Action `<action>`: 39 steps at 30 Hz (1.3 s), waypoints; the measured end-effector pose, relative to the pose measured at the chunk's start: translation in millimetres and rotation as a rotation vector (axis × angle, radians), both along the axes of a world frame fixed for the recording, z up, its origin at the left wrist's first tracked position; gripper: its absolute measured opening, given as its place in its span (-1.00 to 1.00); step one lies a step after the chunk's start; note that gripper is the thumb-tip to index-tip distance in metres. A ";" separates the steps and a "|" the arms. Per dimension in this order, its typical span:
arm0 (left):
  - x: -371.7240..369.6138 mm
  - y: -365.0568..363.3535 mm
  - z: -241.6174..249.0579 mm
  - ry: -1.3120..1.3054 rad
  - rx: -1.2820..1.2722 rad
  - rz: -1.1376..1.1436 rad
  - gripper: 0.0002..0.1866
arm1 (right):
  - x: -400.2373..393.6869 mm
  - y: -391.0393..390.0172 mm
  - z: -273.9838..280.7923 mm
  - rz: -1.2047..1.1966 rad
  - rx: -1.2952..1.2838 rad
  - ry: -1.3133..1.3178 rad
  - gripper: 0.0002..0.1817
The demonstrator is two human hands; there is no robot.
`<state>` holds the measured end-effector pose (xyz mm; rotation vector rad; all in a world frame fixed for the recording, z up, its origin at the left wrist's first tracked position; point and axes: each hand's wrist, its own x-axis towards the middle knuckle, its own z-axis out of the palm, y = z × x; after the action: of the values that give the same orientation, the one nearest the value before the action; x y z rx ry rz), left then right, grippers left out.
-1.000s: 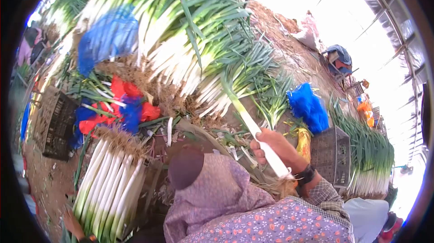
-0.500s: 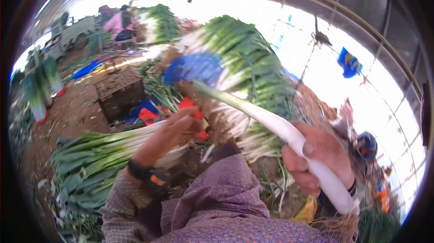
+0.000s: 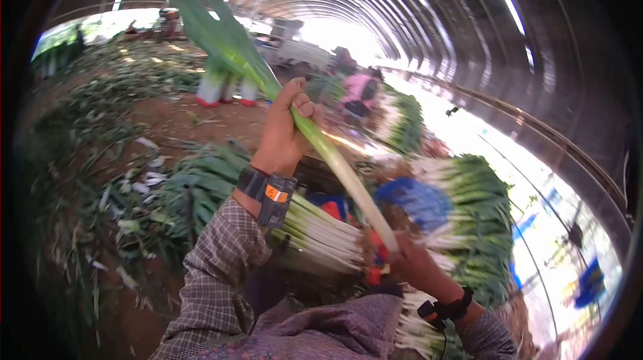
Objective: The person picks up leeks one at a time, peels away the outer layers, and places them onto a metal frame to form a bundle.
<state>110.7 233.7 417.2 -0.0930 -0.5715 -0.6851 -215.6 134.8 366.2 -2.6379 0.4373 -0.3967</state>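
One long leek (image 3: 338, 162) stretches diagonally between my hands, its green leaves up at the left and its white end low at the right. My left hand (image 3: 287, 122) is closed round the green part. Lower down, my right hand (image 3: 410, 261) grips the white end, and its fingers are partly blurred. Beneath the leek lies a pile of trimmed leeks (image 3: 321, 236), white ends to the right. A larger stack of leeks (image 3: 472, 216) lies right of my hands, with a blue bundle (image 3: 415, 200) against it.
Leek bundles with red-wrapped bases (image 3: 221, 85) stand on the soil behind. A person in pink (image 3: 358, 92) is farther back, near a pale vehicle (image 3: 301, 52). Leaf scraps (image 3: 144, 179) litter the ground at left. A blue cloth (image 3: 591, 283) hangs at the right wall.
The view has swung left. My left hand, earlier open and empty, now holds the leek's green part. My right hand has gone from the leek's middle to its white end.
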 end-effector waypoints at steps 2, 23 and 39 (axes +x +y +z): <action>10.5 26.5 3.5 0.047 -0.075 0.146 -0.84 | 31.0 5.4 12.2 0.002 -0.068 -0.055 -0.62; 42.8 205.5 -87.0 0.228 -0.205 0.679 -0.58 | 136.3 44.8 24.5 0.467 -0.411 0.113 -0.49; -9.0 210.5 -23.6 0.139 -0.052 0.956 -0.62 | 146.2 -27.4 -50.7 0.139 -0.613 -0.225 -0.74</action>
<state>101.8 444.2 393.7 0.0856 -0.4314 0.2644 -69.4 107.5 315.5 -3.1252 0.0555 -0.8888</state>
